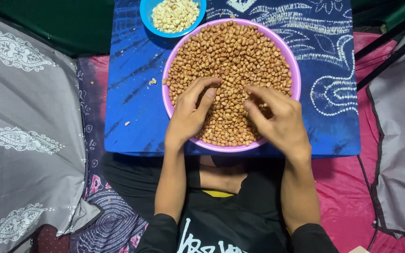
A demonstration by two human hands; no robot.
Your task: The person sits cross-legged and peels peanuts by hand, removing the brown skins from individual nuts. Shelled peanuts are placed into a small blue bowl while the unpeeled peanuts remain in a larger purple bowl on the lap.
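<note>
A wide pink bowl [296,70] full of brown-skinned peanuts [233,51] sits on a small table under a blue patterned cloth [132,112]. My left hand [191,115] rests on the peanuts at the bowl's near left, fingers curled together over them. My right hand [277,119] lies on the near right part of the heap, fingertips pinched among the nuts. Whether either hand holds a peanut is hidden by the fingers. A smaller blue bowl [145,14] of pale skinned peanuts [174,14] stands at the far left of the table.
A few loose bits of peanut [152,81] lie on the cloth left of the pink bowl. Grey patterned fabric [24,131] hangs on the left and grey fabric [399,140] on the right. Pink bedding [343,192] lies under the table.
</note>
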